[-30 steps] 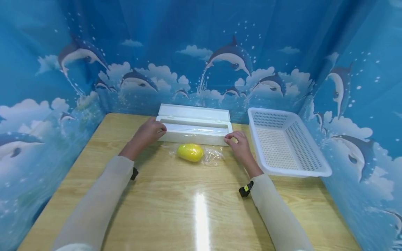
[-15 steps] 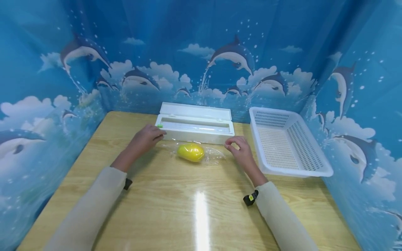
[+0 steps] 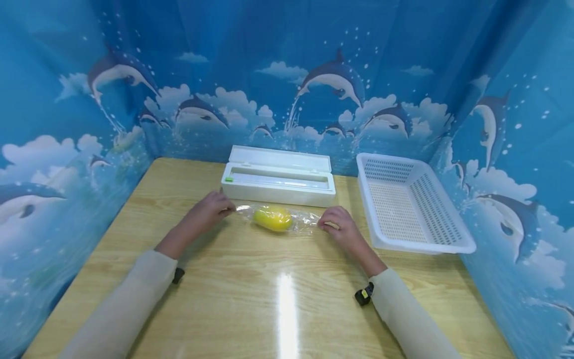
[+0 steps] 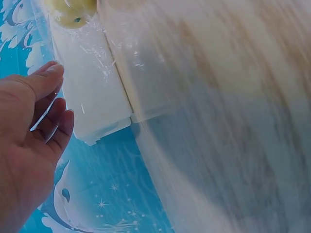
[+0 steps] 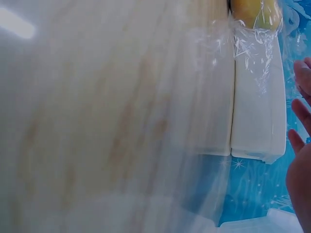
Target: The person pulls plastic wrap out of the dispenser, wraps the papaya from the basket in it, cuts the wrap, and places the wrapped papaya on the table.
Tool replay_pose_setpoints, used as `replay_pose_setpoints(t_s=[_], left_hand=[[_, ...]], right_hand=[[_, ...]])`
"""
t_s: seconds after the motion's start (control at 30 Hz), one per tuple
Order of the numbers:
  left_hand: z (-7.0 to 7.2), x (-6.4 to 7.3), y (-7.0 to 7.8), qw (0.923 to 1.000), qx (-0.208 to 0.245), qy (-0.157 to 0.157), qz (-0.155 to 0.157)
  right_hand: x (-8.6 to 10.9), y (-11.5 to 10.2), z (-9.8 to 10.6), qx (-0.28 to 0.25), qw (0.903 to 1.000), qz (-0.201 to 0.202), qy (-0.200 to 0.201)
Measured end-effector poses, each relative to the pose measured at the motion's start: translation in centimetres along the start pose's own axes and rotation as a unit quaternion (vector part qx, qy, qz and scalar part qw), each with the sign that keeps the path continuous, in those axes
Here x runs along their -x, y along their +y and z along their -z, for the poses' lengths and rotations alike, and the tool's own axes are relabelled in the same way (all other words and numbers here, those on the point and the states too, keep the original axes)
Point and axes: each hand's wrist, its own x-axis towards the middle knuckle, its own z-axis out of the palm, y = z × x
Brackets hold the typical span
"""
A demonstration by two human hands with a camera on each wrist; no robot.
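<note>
A yellow fruit, like a mango (image 3: pixel 272 219), lies on the table in clear plastic wrap (image 3: pixel 306 221) that spreads out to both sides. My left hand (image 3: pixel 207 214) pinches the film's left end between thumb and fingers. On the other side, my right hand (image 3: pixel 344 230) pinches the right end. Just behind the fruit stands a long white wrap dispenser box (image 3: pixel 278 193), its lid tipped back and a small green slider (image 3: pixel 229 179) at its left. In the left wrist view, thumb and forefinger meet at the film's edge; the right wrist view cuts off part of the right hand (image 5: pixel 302 116).
To the right of the dispenser sits a white plastic basket (image 3: pixel 423 246) with slotted walls. The wooden table (image 3: pixel 233 299) reaches a blue dolphin-print curtain (image 3: pixel 278 60) at the back and sides.
Both hands have drawn back from the dispenser's front toward me, bringing the film ends down beside the fruit. The green slider, hidden by my left hand earlier, now shows.
</note>
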Motion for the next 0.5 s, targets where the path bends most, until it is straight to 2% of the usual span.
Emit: replay_pose_setpoints(t_s=[0.13, 0.23, 0.3, 0.37, 0.5], left_hand=[[-0.4, -0.1, -0.1, 0.9992, -0.014, -0.021, 0.030], [-0.7, -0.4, -0.3, 0.9979, -0.024, -0.039, 0.045], [-0.9, -0.8, -0.3, 0.9964, -0.026, -0.055, 0.058], [-1.2, -1.3, -0.4, 0.9940, -0.024, -0.075, 0.076], [-1.8, -2.3, -0.4, 0.9879, -0.016, -0.111, 0.107]], right_hand=[[-0.1, 0.3, 0.0, 0.035, 0.9988, 0.017, -0.030], [-0.1, 0.3, -0.1, 0.059, 0.9964, -0.010, -0.060], [-0.3, 0.1, -0.2, 0.071, 0.9920, -0.053, -0.090], [-0.6, -0.1, -0.3, 0.073, 0.9827, -0.115, -0.125], [-1.3, -0.4, -0.7, 0.072, 0.9497, -0.244, -0.183]])
